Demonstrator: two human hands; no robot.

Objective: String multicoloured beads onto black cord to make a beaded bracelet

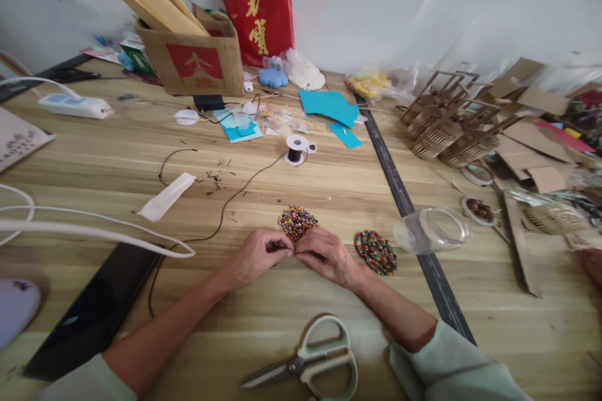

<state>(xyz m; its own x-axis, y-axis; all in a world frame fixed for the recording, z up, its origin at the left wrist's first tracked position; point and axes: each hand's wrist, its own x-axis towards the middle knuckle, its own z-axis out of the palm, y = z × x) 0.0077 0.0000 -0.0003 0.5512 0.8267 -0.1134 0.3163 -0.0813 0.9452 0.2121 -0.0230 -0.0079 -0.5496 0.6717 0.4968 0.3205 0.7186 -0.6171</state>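
My left hand (258, 255) and my right hand (325, 255) meet at the middle of the wooden table (329, 194), fingertips pinched together on a small bead and the black cord (221, 216). A pile of multicoloured beads (296, 221) lies just beyond my fingers. A flat round patch of beads (375, 252) sits right of my right hand. The cord runs left from my fingers and up to a small spool (296, 150). What sits between my fingertips is too small to make out fully.
Scissors (314, 360) lie near the front edge. A clear plastic jar (433, 230) lies on its side at right. A cardboard box (194, 56), blue paper pieces (332, 106), wooden cut-out racks (446, 119), a power strip (75, 105) and white cables (94, 225) surround the work area.
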